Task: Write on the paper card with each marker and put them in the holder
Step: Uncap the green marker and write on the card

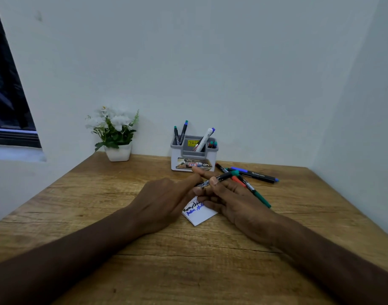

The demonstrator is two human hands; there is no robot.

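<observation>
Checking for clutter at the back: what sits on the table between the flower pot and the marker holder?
Nothing: in the head view, only bare wooden table lies between the flower pot and the marker holder.

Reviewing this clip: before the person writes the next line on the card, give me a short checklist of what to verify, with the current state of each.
1. Marker in hand: ok. The right hand holds a green-capped marker above the card.
2. Cap off: not ok. The green cap looks to be on; the left hand has its fingers at the marker's other end.
3. Card reachable: ok. The paper card lies on the table under the hands.
4. Free space on card: ok. Black and blue lines sit at the top; the lower part is blank.
5. Holder has room: cannot tell. The holder already carries several markers.
6. Markers left: ok. Loose markers lie right of the holder.
</observation>
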